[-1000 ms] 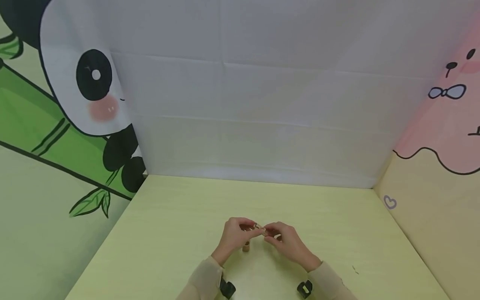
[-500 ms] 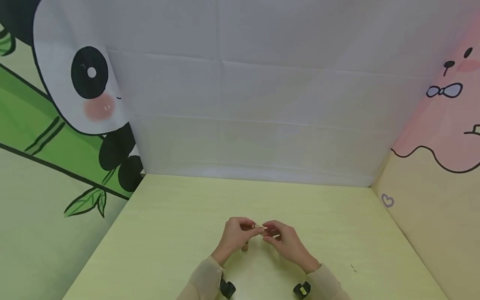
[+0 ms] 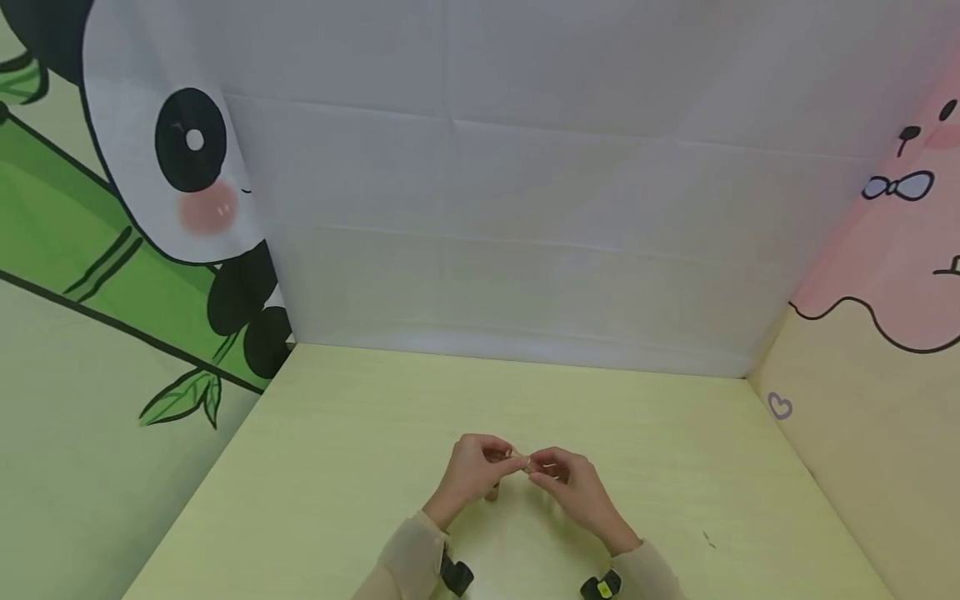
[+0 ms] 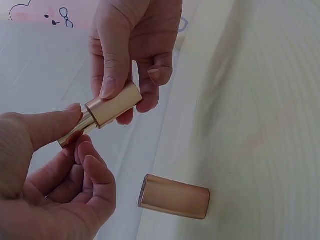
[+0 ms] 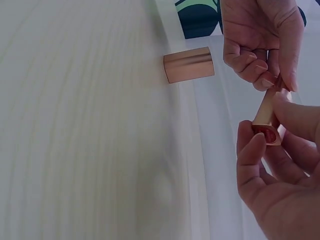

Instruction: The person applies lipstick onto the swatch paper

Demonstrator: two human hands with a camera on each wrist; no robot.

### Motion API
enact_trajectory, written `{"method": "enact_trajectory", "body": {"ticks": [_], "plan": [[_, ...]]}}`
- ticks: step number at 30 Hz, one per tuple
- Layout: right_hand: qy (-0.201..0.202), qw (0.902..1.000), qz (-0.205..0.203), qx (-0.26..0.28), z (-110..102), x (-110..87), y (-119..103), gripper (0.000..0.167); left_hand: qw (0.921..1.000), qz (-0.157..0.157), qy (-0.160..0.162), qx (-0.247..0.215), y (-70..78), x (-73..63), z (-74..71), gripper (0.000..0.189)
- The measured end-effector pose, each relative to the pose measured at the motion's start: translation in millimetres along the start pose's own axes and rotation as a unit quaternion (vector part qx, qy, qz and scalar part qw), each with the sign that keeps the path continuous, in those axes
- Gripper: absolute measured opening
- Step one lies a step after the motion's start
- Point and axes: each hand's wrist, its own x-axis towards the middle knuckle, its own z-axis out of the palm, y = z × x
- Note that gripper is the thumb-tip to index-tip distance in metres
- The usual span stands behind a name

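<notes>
A gold lipstick tube point(image 4: 117, 104) is held between both hands, close over the table. My left hand point(image 3: 472, 471) pinches its narrower shiny section point(image 4: 86, 122) between thumb and fingers. The wider base is gripped by my right hand point(image 3: 579, 493), thumb on one side and fingers on the other. In the right wrist view a red label point(image 5: 268, 134) shows on the end of that base. A rose-gold lipstick cap point(image 4: 175, 196) stands on the table just below the hands; the left hand partly hides it in the head view.
The pale wood-grain table point(image 3: 360, 417) runs back to a white cloth wall point(image 3: 487, 250). Panels with a panda point(image 3: 191, 137) and a pink cartoon figure point(image 3: 892, 242) flank it. Each wrist wears a small black camera; one black camera point(image 3: 602, 587) sits below the right hand.
The right wrist has turned slightly, and its black camera has shifted a little left. Both hands keep their hold on the lipstick tube in nearly the same place. The head view sways slightly.
</notes>
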Motion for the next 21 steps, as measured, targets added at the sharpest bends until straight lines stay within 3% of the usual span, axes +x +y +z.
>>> {"method": "enact_trajectory", "body": {"ticks": [8, 15, 21], "plan": [[-0.030, 0.9981, 0.008, 0.054, -8, -4.2, -27, 0.022, 0.9999, 0.000, 0.002, -0.012, 0.3, -0.1, -1.4, 0.030], [-0.045, 0.9945, 0.038, 0.087, -6, -0.3, -3, 0.026, 0.9999, 0.004, -0.001, -0.015, 2.1, -0.8, -2.7, 0.031], [-0.058, 0.9919, 0.047, 0.103, -7, 0.2, 1, 0.026, 0.9995, 0.001, -0.005, -0.030, 2.3, -0.7, -1.5, 0.026]]}}
